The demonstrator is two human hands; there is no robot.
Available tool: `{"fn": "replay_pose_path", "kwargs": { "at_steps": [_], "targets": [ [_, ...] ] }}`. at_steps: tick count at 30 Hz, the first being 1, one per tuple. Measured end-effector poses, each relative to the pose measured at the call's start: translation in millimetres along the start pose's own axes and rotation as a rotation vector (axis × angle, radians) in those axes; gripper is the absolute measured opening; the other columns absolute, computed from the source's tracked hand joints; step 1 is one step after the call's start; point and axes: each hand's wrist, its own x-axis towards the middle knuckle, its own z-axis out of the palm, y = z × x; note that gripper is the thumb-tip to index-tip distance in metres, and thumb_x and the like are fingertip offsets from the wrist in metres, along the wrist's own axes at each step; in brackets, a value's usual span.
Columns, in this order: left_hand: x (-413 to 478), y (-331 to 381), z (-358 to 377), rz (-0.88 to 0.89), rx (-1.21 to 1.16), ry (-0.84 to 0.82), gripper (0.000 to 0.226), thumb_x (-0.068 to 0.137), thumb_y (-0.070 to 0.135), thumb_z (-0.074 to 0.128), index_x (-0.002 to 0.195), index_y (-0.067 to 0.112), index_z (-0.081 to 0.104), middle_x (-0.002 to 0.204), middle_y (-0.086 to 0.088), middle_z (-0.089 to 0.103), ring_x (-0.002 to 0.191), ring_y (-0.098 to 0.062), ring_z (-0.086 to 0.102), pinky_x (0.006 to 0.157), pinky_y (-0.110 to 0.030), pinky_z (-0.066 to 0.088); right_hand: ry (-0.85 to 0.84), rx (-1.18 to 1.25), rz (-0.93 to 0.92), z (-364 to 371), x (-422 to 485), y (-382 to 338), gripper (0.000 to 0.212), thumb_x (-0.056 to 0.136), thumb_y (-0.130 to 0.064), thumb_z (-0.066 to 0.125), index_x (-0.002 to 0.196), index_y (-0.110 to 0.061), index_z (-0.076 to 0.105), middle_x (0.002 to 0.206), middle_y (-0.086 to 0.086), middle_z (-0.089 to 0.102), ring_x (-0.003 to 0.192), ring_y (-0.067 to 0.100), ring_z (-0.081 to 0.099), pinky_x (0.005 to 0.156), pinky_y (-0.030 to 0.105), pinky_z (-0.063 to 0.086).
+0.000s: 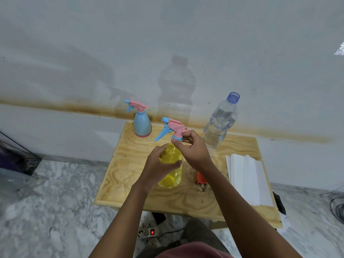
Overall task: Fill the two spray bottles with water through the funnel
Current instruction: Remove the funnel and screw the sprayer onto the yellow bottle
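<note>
A yellow spray bottle (171,170) stands in the middle of the wooden table (130,183). My left hand (158,162) wraps around its body. My right hand (191,148) pinches the blue collar under its pink and blue spray head (172,128). A blue spray bottle (142,125) with its own pink head stands at the table's far left corner. An uncapped clear water bottle (221,123), partly full, stands at the back right. An orange funnel (202,178) lies on the table, mostly hidden behind my right forearm.
A stack of white paper sheets (249,179) lies on the table's right side. A white wall rises right behind the table. A power strip (149,232) with a red switch and cables lies on the marble floor under the front edge.
</note>
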Motion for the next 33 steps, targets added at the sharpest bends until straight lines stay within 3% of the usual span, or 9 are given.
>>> {"fn": "replay_pose_path", "kwargs": {
  "at_steps": [3, 6, 10, 13, 17, 21, 25, 30, 33],
  "targets": [
    [-2, 5, -1, -0.008, -0.007, -0.015, 0.049, 0.06, 0.048, 0.08, 0.107, 0.044, 0.066, 0.1, 0.0, 0.063, 0.094, -0.012, 0.061, 0.085, -0.031, 0.052, -0.04, 0.111, 0.075, -2, 2, -6, 0.017, 0.088, -0.022, 0.074, 0.095, -0.013, 0.061, 0.095, -0.001, 0.071, 0.091, 0.007, 0.066, 0.087, 0.03, 0.052],
    [-3, 11, -4, -0.02, -0.049, -0.016, 0.043, 0.063, 0.038, 0.083, 0.101, 0.05, 0.067, 0.102, -0.002, 0.063, 0.094, -0.013, 0.061, 0.085, -0.032, 0.053, -0.068, 0.228, 0.115, -6, 2, -11, 0.016, 0.093, -0.021, 0.067, 0.099, -0.007, 0.06, 0.087, -0.003, 0.07, 0.083, 0.006, 0.066, 0.086, 0.03, 0.051],
    [-2, 19, -5, 0.009, -0.105, -0.003, 0.05, 0.068, 0.023, 0.087, 0.091, 0.062, 0.065, 0.103, -0.007, 0.064, 0.091, -0.012, 0.062, 0.08, -0.027, 0.053, -0.057, 0.2, 0.067, -3, -3, -9, 0.023, 0.093, -0.026, 0.068, 0.114, -0.019, 0.064, 0.109, 0.003, 0.072, 0.106, 0.016, 0.066, 0.094, 0.03, 0.052],
    [-2, 23, -3, 0.029, -0.132, 0.0, 0.053, 0.068, 0.02, 0.087, 0.093, 0.062, 0.066, 0.103, -0.009, 0.064, 0.088, -0.008, 0.062, 0.075, -0.02, 0.052, -0.017, 0.16, 0.023, 1, -6, -11, 0.022, 0.092, -0.027, 0.068, 0.115, -0.024, 0.068, 0.108, -0.001, 0.072, 0.105, 0.014, 0.065, 0.092, 0.029, 0.052],
    [-3, 24, -3, 0.025, -0.186, -0.001, 0.048, 0.062, 0.027, 0.087, 0.096, 0.055, 0.069, 0.104, -0.01, 0.065, 0.09, -0.011, 0.063, 0.08, -0.03, 0.055, -0.043, 0.256, 0.047, -1, -7, -11, 0.018, 0.095, -0.025, 0.063, 0.11, -0.02, 0.07, 0.111, 0.001, 0.072, 0.112, 0.024, 0.064, 0.098, 0.04, 0.051],
    [-4, 26, 0, 0.036, -0.216, 0.02, 0.048, 0.062, 0.028, 0.086, 0.102, 0.05, 0.07, 0.104, -0.011, 0.064, 0.096, -0.02, 0.064, 0.087, -0.042, 0.055, 0.004, 0.305, 0.05, 0, -9, -17, 0.009, 0.092, -0.018, 0.068, 0.101, -0.019, 0.067, 0.11, 0.001, 0.073, 0.106, 0.009, 0.068, 0.087, 0.022, 0.052],
    [-3, 27, 4, 0.055, -0.267, -0.015, 0.061, 0.062, 0.025, 0.084, 0.116, 0.046, 0.068, 0.111, -0.008, 0.067, 0.108, -0.024, 0.064, 0.093, -0.045, 0.055, 0.14, 0.289, 0.038, 10, -14, -21, 0.026, 0.085, -0.023, 0.077, 0.106, -0.021, 0.064, 0.101, -0.009, 0.066, 0.09, -0.004, 0.06, 0.078, 0.013, 0.049],
    [-6, 31, 3, 0.051, -0.32, -0.045, 0.054, 0.063, 0.021, 0.085, 0.114, 0.035, 0.071, 0.11, -0.013, 0.068, 0.104, -0.027, 0.067, 0.091, -0.048, 0.056, 0.034, 0.285, 0.054, 8, -17, -18, 0.019, 0.095, -0.026, 0.061, 0.111, -0.026, 0.071, 0.112, -0.002, 0.072, 0.109, 0.017, 0.065, 0.099, 0.043, 0.051],
    [-7, 36, 3, 0.057, -0.352, -0.04, 0.05, 0.062, 0.021, 0.084, 0.107, 0.04, 0.073, 0.107, -0.01, 0.07, 0.096, -0.013, 0.067, 0.081, -0.031, 0.054, 0.02, 0.314, 0.051, 6, -17, -18, 0.022, 0.098, -0.021, 0.059, 0.117, -0.023, 0.069, 0.117, 0.0, 0.073, 0.113, 0.019, 0.066, 0.102, 0.043, 0.05]
  ]
}}
